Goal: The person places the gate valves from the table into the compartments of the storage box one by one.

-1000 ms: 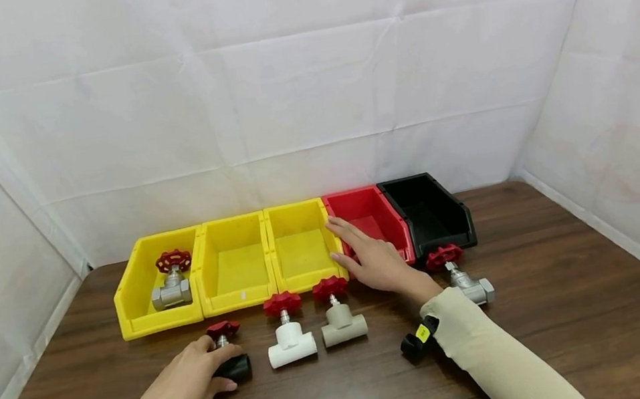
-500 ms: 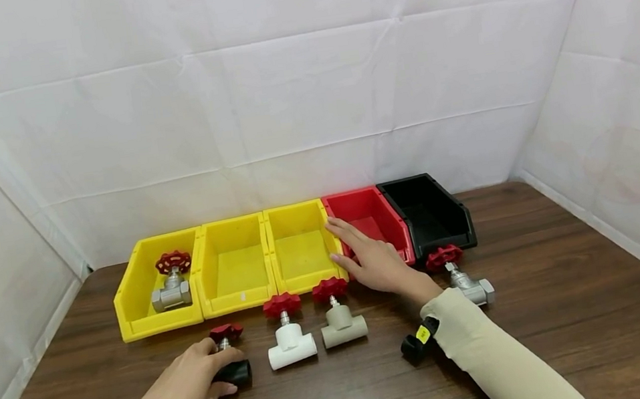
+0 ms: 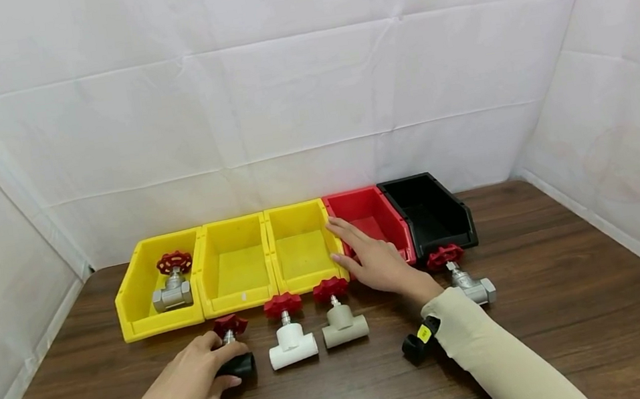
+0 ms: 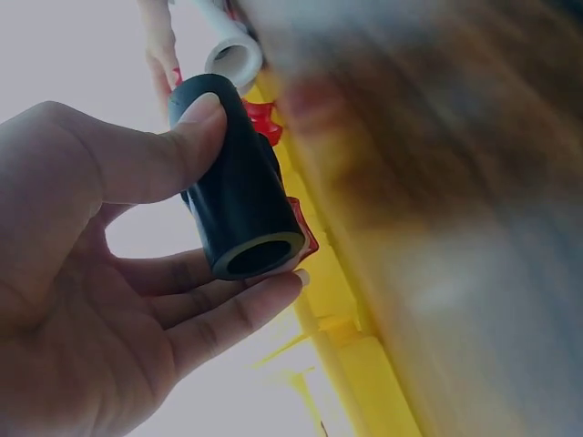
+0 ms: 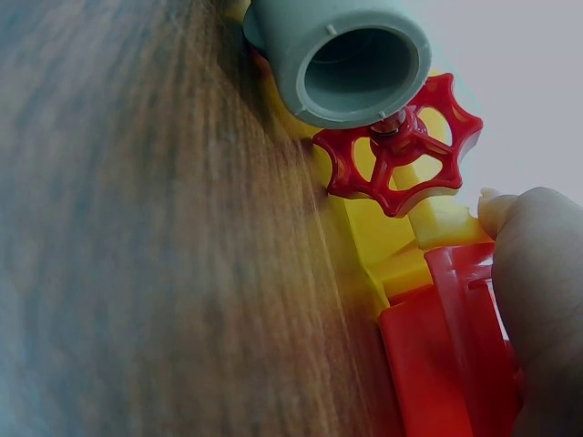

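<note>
My left hand grips a black tee-shaped valve with a red handwheel at the front left. In the left wrist view the thumb presses one side of the black pipe body and the fingers lie along the other, its open end towards the camera. My right hand, fingers straight, rests over the edge where the right-hand yellow bin meets the red bin. Just in front of it stands a grey-beige valve with a red handwheel, and left of that a white valve.
A metal valve stands in the leftmost yellow bin, beside a middle yellow bin. The black bin ends the row. Another metal valve lies beyond the right forearm, where a black piece with a yellow label also shows.
The black valve has shifted slightly to the right in my left hand, its handwheel tipping a little to show more of its face. My right hand has stayed in place.
</note>
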### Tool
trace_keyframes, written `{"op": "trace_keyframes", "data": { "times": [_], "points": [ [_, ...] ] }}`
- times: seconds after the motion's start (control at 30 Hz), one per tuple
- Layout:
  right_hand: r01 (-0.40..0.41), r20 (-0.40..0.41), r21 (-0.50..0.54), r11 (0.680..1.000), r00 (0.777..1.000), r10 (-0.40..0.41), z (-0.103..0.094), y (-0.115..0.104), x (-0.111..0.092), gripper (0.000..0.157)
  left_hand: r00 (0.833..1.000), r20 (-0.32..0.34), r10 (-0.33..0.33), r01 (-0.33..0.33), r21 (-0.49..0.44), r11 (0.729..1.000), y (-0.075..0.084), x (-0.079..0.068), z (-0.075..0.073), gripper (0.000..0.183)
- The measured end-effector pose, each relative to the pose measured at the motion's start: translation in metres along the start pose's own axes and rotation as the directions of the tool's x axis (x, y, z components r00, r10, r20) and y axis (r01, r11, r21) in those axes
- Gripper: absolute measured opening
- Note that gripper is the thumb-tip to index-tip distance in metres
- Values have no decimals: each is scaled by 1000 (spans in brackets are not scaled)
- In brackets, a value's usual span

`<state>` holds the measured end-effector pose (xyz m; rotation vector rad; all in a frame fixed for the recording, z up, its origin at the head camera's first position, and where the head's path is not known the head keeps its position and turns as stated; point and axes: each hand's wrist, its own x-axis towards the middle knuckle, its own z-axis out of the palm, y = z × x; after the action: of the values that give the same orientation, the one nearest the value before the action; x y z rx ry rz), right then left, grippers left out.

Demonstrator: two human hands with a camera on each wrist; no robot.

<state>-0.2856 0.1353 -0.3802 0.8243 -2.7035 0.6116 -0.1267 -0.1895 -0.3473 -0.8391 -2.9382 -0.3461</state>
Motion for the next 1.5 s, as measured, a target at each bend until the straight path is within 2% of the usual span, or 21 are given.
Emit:
{"op": "trace_keyframes", "data": {
  "times": [0.23, 0.4, 0.5, 0.77, 0.97, 1.17, 1.5],
  "points": [
    [-4, 7, 9, 1000, 1000, 4, 0, 1, -1, 65, 998, -68, -16, 18, 36, 999, 5, 4, -6, 29],
    [1, 6, 11, 1000, 1000, -1, 0, 2, -2, 65, 993, -114, 30, -24, 51, 998, 5, 9, -7, 30],
    [4, 2, 9, 1000, 1000, -4, 0, 2, -2, 65, 991, -127, 36, -28, 60, 998, 6, 11, -9, 29],
    [12, 4, 6, 1000, 1000, -12, -2, 1, 0, 65, 991, -131, -1, 7, 49, 999, 7, 17, -15, 29],
    [14, 1, -1, 1000, 1000, -14, -3, 0, 2, 65, 984, -175, 17, -9, 43, 999, 3, 24, -19, 30],
    [17, 10, 5, 1000, 1000, -17, -1, -1, 1, 65, 983, -185, 7, -1, 29, 1000, 3, 28, -24, 32],
    [9, 10, 4, 1000, 1000, -9, -2, -1, -1, 65, 972, -232, 35, -23, 53, 998, -2, 41, -28, 29]
  ]
}}
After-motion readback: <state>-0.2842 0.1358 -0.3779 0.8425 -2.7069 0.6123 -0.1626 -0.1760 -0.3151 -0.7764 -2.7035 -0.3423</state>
